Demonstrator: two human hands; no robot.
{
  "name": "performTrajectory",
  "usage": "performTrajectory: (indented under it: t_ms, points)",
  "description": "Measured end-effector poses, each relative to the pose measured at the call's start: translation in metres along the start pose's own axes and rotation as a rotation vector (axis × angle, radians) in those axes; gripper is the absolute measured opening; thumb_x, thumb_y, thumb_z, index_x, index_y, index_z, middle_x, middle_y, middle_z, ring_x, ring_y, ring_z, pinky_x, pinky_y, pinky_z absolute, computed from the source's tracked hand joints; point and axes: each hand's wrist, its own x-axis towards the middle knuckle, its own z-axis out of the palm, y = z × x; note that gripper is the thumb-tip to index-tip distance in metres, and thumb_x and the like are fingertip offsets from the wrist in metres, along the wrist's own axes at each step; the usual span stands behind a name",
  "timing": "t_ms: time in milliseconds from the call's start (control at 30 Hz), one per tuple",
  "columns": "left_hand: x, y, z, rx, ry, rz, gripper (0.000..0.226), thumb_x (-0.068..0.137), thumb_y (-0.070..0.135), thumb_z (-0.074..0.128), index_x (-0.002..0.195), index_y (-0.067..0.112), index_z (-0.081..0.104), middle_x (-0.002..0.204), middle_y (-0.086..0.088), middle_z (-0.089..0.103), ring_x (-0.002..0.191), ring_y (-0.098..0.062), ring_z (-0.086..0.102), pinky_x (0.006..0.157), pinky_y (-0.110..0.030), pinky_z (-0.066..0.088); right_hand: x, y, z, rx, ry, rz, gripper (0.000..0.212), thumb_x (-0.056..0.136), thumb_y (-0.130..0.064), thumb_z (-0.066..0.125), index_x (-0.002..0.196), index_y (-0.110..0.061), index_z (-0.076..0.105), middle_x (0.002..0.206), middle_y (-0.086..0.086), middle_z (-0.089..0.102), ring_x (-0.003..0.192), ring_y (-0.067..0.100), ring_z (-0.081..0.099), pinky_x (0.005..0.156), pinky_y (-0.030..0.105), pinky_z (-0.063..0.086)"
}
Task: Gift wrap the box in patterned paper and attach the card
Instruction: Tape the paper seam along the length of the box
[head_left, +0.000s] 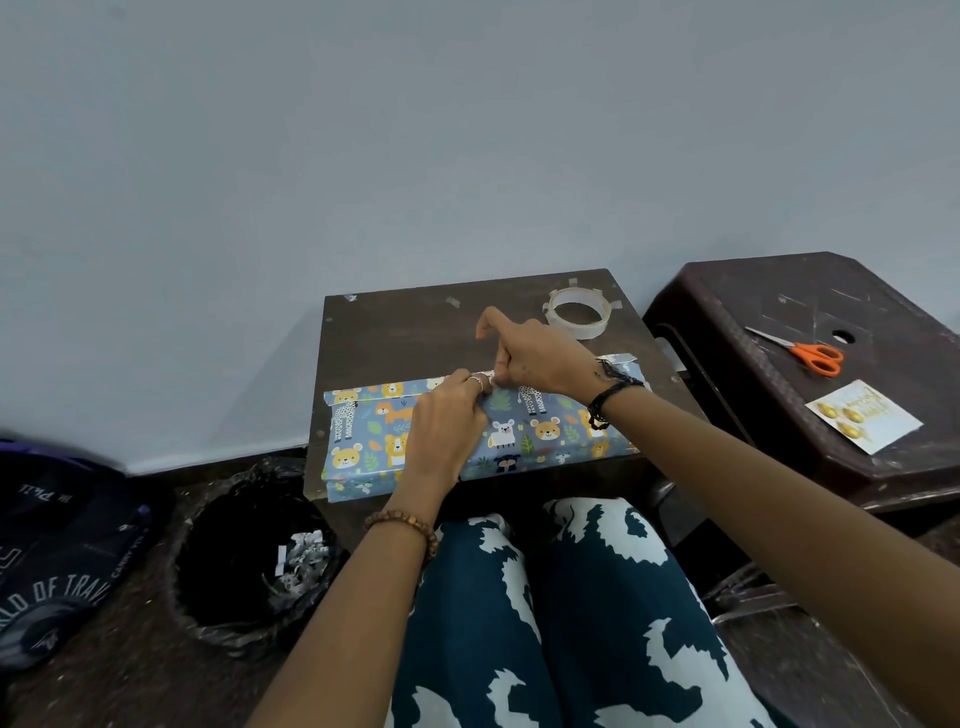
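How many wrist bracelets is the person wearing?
2: a brown beaded bracelet on the left wrist, near the knees, and a black cord bracelet on the right wrist, above the wrapped box.

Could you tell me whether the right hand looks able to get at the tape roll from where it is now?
Probably yes. The tape roll lies on the small table just beyond the right hand, with bare tabletop between them. That hand is busy, though, pinching at the wrapping paper seam.
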Motion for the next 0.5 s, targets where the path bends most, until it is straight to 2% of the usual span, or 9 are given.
performTrajectory:
  t_ms: [133, 233, 367, 500]
  points:
    - [0.000, 0.000, 0.001, 0.005, 0.036, 0.040, 0.022, 0.075, 0.000, 0.047, 0.078, 0.006, 0.068, 0.072, -0.008, 0.063, 0.048, -0.031, 0.056, 0.044, -0.026, 0.025, 0.002, 0.007, 0.004, 0.186, 0.038, 0.070, 0.052, 0.072, -0.009, 0.070, 0.115, -0.018, 0.041, 0.082, 0.001, 0.067, 0.069, 0.018, 0.061, 0.066, 0.039, 0.053]
    - [0.000, -0.002, 0.003, 0.017, 0.035, 0.039, 0.023, 0.076, -0.003, 0.048, 0.079, 0.005, 0.069, 0.074, -0.008, 0.062, 0.049, -0.031, 0.055, 0.045, -0.027, 0.025, 0.003, 0.015, 0.003, 0.380, 0.010, 0.195, 0.061, 0.068, -0.013, 0.081, 0.114, -0.015, 0.042, 0.088, 0.000, 0.058, 0.068, 0.008, 0.053, 0.057, 0.022, 0.044]
    - [0.000, -0.002, 0.004, 0.011, 0.033, 0.038, 0.024, 0.074, -0.002, 0.047, 0.077, 0.004, 0.069, 0.074, -0.009, 0.063, 0.048, -0.031, 0.054, 0.045, -0.027, 0.026, 0.006, 0.025, 0.003, 0.608, -0.092, 0.312, 0.051, 0.070, -0.011, 0.081, 0.108, -0.014, 0.048, 0.082, -0.002, 0.064, 0.076, 0.011, 0.058, 0.068, 0.024, 0.045]
    - [0.000, -0.003, 0.006, 0.016, 0.049, 0.056, 0.020, 0.069, -0.006, 0.051, 0.072, 0.003, 0.068, 0.068, -0.008, 0.062, 0.045, -0.027, 0.054, 0.043, -0.025, 0.023, 0.012, 0.025, -0.003, 0.685, -0.194, 0.354, 0.043, 0.076, -0.006, 0.075, 0.111, -0.011, 0.051, 0.081, 0.000, 0.066, 0.070, 0.006, 0.058, 0.057, 0.016, 0.039]
